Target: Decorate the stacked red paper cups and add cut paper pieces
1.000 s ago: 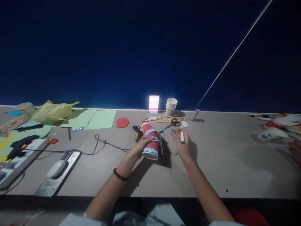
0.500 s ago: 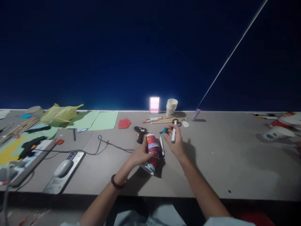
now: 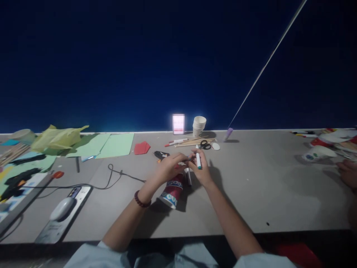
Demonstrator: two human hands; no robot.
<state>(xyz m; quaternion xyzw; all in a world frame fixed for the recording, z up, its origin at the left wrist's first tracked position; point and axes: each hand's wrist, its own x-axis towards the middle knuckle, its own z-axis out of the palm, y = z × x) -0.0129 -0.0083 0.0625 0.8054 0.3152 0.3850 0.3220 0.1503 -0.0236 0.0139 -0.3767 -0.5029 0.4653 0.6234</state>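
My right hand [image 3: 203,172] is closed on a white marker [image 3: 198,160] with a teal end, held slanting between the fingers. My left hand [image 3: 170,168] reaches over to it, and its fingertips meet the right fingers at a small teal marker cap [image 3: 189,159], mostly covered. Below the left hand a decorated red paper cup piece [image 3: 175,188] with blue and white bands lies on the table, its upper part hidden. Another white marker [image 3: 188,177] lies beside it. A black hot glue gun [image 3: 161,155] is partly hidden behind the left hand.
Scissors [image 3: 205,145], wooden sticks [image 3: 192,142] and stacked paper cups [image 3: 199,127] lie farther back. Red paper [image 3: 142,147] and green sheets [image 3: 115,145] are left, with a phone [image 3: 64,212] and power strip [image 3: 26,203]. Another person's hand [image 3: 347,173] is at right.
My left hand has let go of the decorated cup and moved up to the right hand's fingertips at the teal cap. The right hand still holds the marker. The view has shifted slightly.
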